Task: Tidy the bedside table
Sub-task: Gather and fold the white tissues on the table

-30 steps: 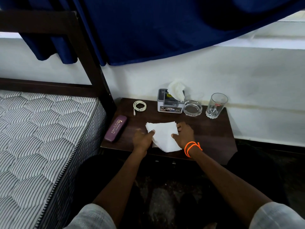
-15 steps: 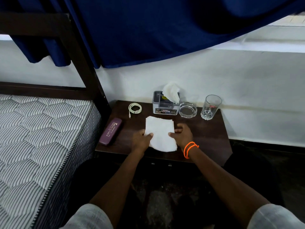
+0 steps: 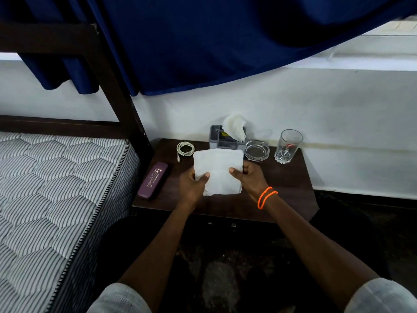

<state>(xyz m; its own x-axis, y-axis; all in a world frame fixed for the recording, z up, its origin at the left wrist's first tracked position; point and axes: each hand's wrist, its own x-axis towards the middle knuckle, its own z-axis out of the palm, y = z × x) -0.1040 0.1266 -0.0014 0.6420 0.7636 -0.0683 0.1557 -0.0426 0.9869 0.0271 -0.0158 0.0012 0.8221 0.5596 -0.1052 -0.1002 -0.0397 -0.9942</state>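
From the head view, a folded white cloth (image 3: 218,171) sits between the person's two hands over the middle of the dark wooden bedside table (image 3: 286,181). The left hand (image 3: 191,185) grips the cloth's left edge, thumb curled over the top face and fingers hidden beneath. The right hand (image 3: 250,177) grips the right edge the same way, thumb on top, fingers curled behind; an orange wristband (image 3: 265,197) circles that wrist. The cloth spans the gap between the two grips, its far edge reaching up in front of the grey tissue box (image 3: 222,140); whether its near edge touches the tabletop cannot be told.

Along the table's back stand a coiled white cable (image 3: 185,148), the tissue box with a tissue poking out, a glass ashtray (image 3: 256,150) and an upright drinking glass (image 3: 287,146). A purple case (image 3: 153,180) lies near the left edge, beside the striped mattress (image 3: 56,177). A blue curtain (image 3: 203,41) hangs above.
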